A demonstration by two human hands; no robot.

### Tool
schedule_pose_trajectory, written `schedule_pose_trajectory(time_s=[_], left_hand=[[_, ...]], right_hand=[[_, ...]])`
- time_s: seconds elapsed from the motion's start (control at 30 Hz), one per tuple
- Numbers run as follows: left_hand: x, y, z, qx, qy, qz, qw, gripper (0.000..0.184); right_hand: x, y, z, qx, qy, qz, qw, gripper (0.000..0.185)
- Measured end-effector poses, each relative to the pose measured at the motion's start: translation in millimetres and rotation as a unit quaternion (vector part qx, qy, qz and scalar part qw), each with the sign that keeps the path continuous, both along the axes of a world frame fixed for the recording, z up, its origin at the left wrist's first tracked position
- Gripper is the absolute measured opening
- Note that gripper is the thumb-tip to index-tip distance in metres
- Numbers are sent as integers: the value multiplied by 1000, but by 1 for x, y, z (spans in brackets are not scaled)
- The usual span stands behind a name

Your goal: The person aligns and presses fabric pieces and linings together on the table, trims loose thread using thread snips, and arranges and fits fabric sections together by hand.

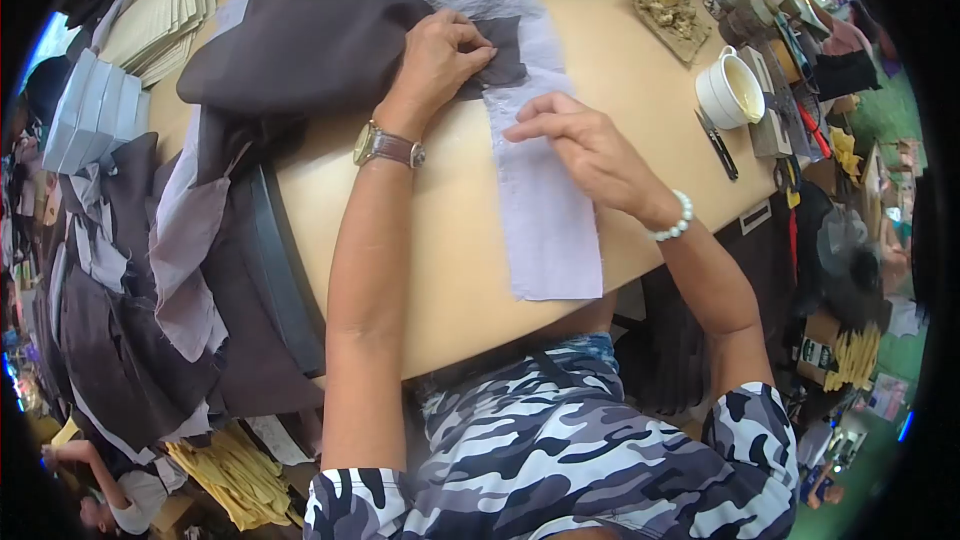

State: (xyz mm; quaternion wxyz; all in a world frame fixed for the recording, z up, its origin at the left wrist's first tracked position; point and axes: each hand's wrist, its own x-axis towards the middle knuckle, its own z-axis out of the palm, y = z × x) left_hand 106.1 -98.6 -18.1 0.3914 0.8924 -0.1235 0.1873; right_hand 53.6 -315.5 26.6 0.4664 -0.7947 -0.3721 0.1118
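Dark brown fabric (300, 30) lies bunched over the upper left of the table. My left hand (445, 60), with a watch on its wrist, rests at the fabric's right edge, thumb and fingertips pinched together on a small dark piece (505, 45). Beneath that piece runs a pale lilac cloth strip (550, 230), which reaches down to the table's near edge. Over the strip's right side is my right hand (585, 145), with a beaded bracelet; its thumb and index finger are extended close together, and whether anything thin is between them is too small to see.
A white mug (730, 90) and a black pen (717, 145) are at the right, below a board with yellowish lumps (668, 5). Stacked sheets (165, 10) and pale blue stacks (95, 115) stand at the left. Cloth hangs over the left edge. A co-worker is at lower left.
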Motion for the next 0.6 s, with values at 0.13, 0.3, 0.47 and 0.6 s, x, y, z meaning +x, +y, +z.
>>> schedule_pose_trajectory(time_s=[0.13,0.3,0.47,0.6], left_hand=[[0,1,-1,18,-23,3,1000,23],[1,1,-4,33,-36,8,999,25],[2,1,-4,27,-40,-1,999,23],[-1,-1,0,30,-21,13,999,22]], right_hand=[[3,13,-23,-35,-79,-45,995,39],[-7,17,-27,-43,-126,-74,988,35],[-47,-1,-18,-75,-191,-29,978,35],[-87,-22,-10,-90,-159,51,982,36]])
